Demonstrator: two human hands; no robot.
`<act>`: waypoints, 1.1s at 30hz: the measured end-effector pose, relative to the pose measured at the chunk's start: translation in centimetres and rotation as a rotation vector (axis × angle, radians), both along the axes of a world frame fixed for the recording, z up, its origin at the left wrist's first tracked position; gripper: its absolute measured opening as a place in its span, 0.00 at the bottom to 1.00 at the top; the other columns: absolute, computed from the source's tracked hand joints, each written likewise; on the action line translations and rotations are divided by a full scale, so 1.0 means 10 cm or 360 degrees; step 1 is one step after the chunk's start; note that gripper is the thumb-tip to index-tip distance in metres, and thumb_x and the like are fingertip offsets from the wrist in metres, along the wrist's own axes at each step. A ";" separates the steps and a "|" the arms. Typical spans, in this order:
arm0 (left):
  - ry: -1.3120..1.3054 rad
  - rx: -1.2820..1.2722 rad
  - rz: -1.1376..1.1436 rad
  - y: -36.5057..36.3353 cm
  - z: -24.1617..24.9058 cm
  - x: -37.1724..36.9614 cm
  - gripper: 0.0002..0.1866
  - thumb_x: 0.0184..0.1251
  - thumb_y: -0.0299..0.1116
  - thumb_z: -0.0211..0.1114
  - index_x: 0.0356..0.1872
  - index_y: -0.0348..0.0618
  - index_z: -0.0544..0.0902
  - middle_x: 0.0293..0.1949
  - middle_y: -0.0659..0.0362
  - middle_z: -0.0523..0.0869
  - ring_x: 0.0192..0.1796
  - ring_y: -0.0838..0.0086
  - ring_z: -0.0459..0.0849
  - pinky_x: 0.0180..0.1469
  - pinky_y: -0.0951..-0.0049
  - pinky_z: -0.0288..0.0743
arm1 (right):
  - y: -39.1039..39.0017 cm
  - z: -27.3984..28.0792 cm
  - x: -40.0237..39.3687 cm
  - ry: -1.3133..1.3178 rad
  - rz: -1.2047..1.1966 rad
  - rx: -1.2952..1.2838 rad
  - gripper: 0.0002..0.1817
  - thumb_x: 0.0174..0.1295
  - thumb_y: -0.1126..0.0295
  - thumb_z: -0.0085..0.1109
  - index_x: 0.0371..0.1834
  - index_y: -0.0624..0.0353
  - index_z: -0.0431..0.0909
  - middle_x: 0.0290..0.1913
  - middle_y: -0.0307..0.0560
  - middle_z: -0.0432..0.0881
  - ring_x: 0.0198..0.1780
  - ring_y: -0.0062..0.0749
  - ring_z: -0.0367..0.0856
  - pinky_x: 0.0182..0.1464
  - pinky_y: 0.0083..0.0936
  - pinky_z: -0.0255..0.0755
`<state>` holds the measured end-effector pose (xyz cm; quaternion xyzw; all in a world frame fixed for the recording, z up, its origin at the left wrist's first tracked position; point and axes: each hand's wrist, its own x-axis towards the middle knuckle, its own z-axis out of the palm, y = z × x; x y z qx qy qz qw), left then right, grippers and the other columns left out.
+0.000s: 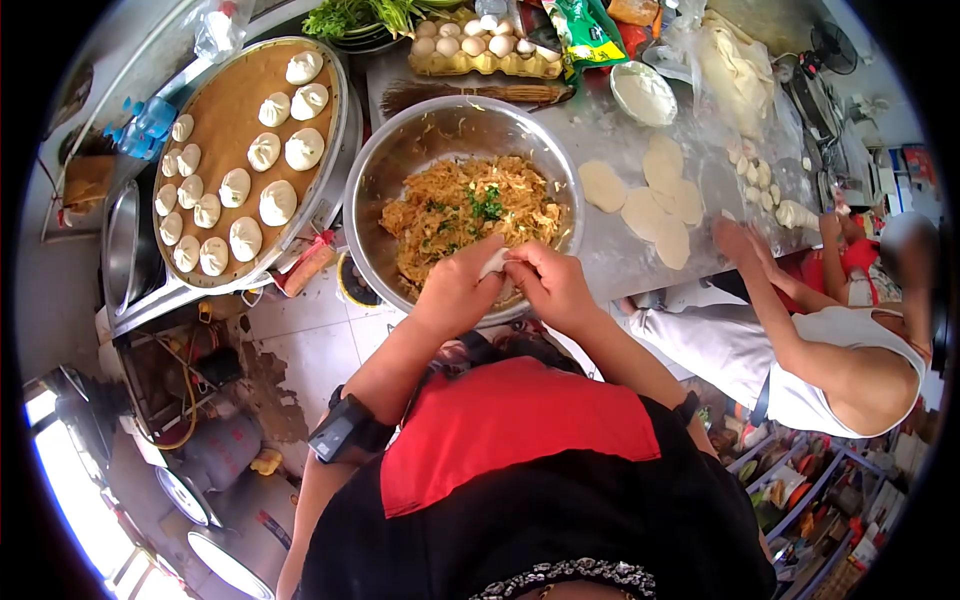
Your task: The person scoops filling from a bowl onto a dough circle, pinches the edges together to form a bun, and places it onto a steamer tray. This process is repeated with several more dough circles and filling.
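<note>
Over the near rim of a large steel bowl (362,190), my left hand (458,290) and my right hand (548,287) meet with fingers closed. Between them they pinch a small white bun (493,264), mostly hidden by the fingers. The bowl holds a shredded, orange-brown filling (440,195) with chopped greens (486,204) on top. To the left, pleated buns (277,203) sit in loose rows on a round brown steamer tray (215,115). Flat round dough wrappers (650,211) lie overlapping on the metal table right of the bowl.
A co-worker (850,370) stands at the right, hands at the table (710,175) by small dough pieces (757,185). Behind the bowl are a brush (480,93), an egg carton (486,65) and a bowl of flour (644,94). Another person is farther right.
</note>
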<state>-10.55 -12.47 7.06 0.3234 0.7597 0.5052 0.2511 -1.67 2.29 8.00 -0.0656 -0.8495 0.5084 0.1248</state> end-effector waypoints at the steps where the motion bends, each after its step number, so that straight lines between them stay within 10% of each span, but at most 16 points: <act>1: 0.0012 -0.0089 0.0101 0.01 0.04 0.01 0.18 0.64 0.29 0.55 0.55 0.39 0.75 0.35 0.51 0.83 0.34 0.70 0.83 0.40 0.70 0.77 | 0.00 0.00 0.02 -0.0135 -0.0087 -0.0335 0.07 0.62 0.72 0.57 0.40 0.63 0.75 0.25 0.50 0.78 0.25 0.31 0.80 0.29 0.25 0.70; 3: -0.0555 0.0015 0.0216 0.03 -0.03 -0.01 0.19 0.62 0.29 0.56 0.55 0.38 0.76 0.35 0.49 0.83 0.34 0.64 0.83 0.40 0.67 0.77 | -0.02 0.03 0.05 -0.0399 -0.0263 -0.1010 0.08 0.62 0.72 0.57 0.41 0.63 0.74 0.24 0.49 0.78 0.25 0.29 0.80 0.29 0.25 0.70; 5: -0.0825 0.0144 0.0237 0.03 -0.19 0.03 0.19 0.61 0.29 0.56 0.54 0.37 0.76 0.34 0.48 0.84 0.34 0.62 0.84 0.40 0.66 0.77 | -0.07 0.01 0.06 -0.0330 -0.0216 -0.0761 0.07 0.63 0.72 0.56 0.40 0.64 0.74 0.24 0.48 0.78 0.26 0.25 0.80 0.29 0.24 0.71; 8: 0.0277 0.0173 0.0078 0.06 -0.19 0.04 0.18 0.63 0.30 0.55 0.53 0.36 0.76 0.35 0.51 0.84 0.36 0.70 0.83 0.42 0.69 0.77 | 0.00 0.10 0.05 -0.0289 -0.0039 -0.0211 0.09 0.66 0.70 0.54 0.44 0.64 0.71 0.28 0.40 0.79 0.27 0.18 0.75 0.28 0.17 0.67; 15: -0.2173 0.0513 0.0553 0.18 0.14 0.04 0.31 0.73 0.60 0.34 0.55 0.47 0.75 0.46 0.60 0.83 0.51 0.66 0.80 0.53 0.56 0.71 | 0.01 0.07 0.04 -0.0384 -0.0171 -0.1342 0.06 0.64 0.70 0.58 0.36 0.61 0.75 0.27 0.42 0.80 0.28 0.23 0.79 0.27 0.21 0.69; 18: -0.2045 0.0405 0.0568 0.26 0.10 0.11 0.30 0.73 0.59 0.36 0.51 0.47 0.77 0.44 0.60 0.82 0.48 0.68 0.80 0.52 0.56 0.73 | -0.01 0.14 0.01 0.0059 -0.0179 -0.0093 0.05 0.60 0.73 0.60 0.36 0.61 0.76 0.26 0.46 0.78 0.26 0.32 0.79 0.27 0.28 0.69; 22: -0.2105 0.0432 0.0408 0.25 0.05 0.08 0.32 0.73 0.61 0.35 0.47 0.42 0.77 0.42 0.57 0.82 0.45 0.68 0.80 0.51 0.62 0.75 | 0.11 0.24 0.07 0.0264 0.0205 0.0369 0.06 0.58 0.72 0.60 0.37 0.60 0.78 0.28 0.50 0.79 0.29 0.45 0.79 0.30 0.33 0.71; 33: -0.1797 0.0457 0.0103 0.33 0.14 0.06 0.44 0.68 0.70 0.26 0.50 0.37 0.76 0.45 0.53 0.80 0.50 0.68 0.79 0.58 0.68 0.71 | 0.21 0.38 0.12 -0.0255 0.0135 -0.0279 0.05 0.58 0.71 0.62 0.34 0.61 0.77 0.26 0.45 0.79 0.26 0.25 0.77 0.30 0.24 0.70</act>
